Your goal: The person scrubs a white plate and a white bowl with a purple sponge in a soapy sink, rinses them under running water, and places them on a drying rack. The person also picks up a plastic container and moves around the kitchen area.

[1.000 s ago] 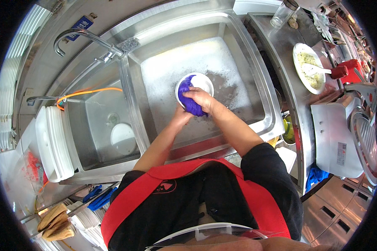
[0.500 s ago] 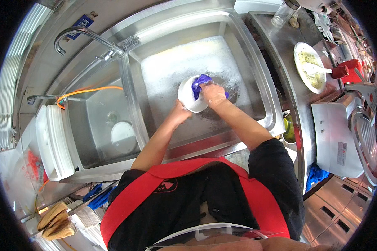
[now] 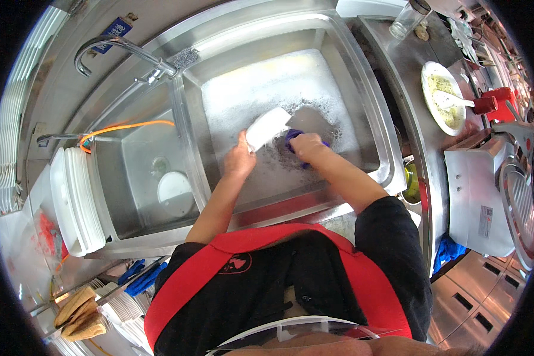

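Note:
My left hand (image 3: 239,158) is closed on the rim of a white bowl (image 3: 268,127), which is tipped on its side just above the soapy water. To the right of the bowl, my right hand (image 3: 310,147) grips a bunched purple cloth (image 3: 292,139) low over the water, a little apart from the bowl. Parts of the cloth stick out on both sides of the fingers. White foam (image 3: 249,86) covers much of the water in the right-hand steel sink basin (image 3: 365,127), with darker water around my hands.
In the left basin (image 3: 121,196) lies a white round dish (image 3: 175,194). A chrome faucet (image 3: 118,43) and a steel scrubber (image 3: 186,57) are at the back. White trays (image 3: 77,202) stand at the left edge. On the right counter are a plate of food (image 3: 436,113) and a glass jar (image 3: 408,21).
The bowl has turned from facing up to lying on its side. My right hand and the purple cloth have come out of it and dropped lower, toward the water.

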`<action>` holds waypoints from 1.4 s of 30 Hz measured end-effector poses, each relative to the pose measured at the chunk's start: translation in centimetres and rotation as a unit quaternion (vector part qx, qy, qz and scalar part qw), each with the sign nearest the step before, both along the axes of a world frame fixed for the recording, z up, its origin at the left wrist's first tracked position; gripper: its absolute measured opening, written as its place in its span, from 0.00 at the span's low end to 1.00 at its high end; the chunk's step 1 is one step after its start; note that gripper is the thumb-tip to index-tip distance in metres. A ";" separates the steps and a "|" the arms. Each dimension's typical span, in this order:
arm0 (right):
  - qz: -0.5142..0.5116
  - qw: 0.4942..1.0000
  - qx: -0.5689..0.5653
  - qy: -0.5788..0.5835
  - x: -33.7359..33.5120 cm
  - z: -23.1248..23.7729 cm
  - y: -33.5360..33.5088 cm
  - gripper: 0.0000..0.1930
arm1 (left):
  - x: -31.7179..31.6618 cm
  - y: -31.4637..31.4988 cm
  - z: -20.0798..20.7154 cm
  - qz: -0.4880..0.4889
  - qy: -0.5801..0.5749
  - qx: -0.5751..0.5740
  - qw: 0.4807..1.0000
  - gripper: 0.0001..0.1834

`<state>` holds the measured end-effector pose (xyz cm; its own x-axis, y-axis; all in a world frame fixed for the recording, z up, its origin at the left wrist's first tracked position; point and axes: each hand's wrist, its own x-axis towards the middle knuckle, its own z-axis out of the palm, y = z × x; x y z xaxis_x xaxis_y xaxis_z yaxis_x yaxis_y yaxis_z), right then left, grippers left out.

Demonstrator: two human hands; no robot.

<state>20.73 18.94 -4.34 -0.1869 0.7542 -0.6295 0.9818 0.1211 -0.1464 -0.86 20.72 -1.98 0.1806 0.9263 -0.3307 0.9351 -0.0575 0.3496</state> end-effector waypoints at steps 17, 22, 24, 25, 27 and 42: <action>-0.168 0.983 0.016 0.073 6.0 -6.4 -2.5 0.16 | -0.6 3.5 -2.5 0.321 -0.473 -0.114 0.812 0.23; -0.311 0.849 0.060 0.422 3.7 1.4 -4.3 0.14 | 0.2 3.5 -3.3 0.316 -0.449 -0.134 0.825 0.18; -0.310 0.788 0.114 0.520 1.4 4.6 -5.3 0.12 | 1.2 3.5 -3.4 0.351 -0.467 -0.216 0.782 0.18; -0.244 0.807 0.224 0.489 0.5 6.0 -5.7 0.13 | 1.8 3.3 -3.4 0.356 -0.528 -0.235 0.734 0.18; -0.174 0.802 0.355 0.449 -2.2 7.7 -5.5 0.15 | 3.5 2.6 -3.4 0.358 -0.638 -0.276 0.623 0.19; -0.195 0.823 0.422 0.327 -5.3 10.4 2.5 0.16 | 4.2 -1.5 -0.5 0.300 -0.643 -0.475 0.520 0.11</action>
<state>15.44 21.45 6.08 0.0821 0.9542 0.2876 0.7151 0.1446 -0.6839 3.35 19.24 -2.48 0.5912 0.4718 -0.6541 -0.3578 0.8803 0.3116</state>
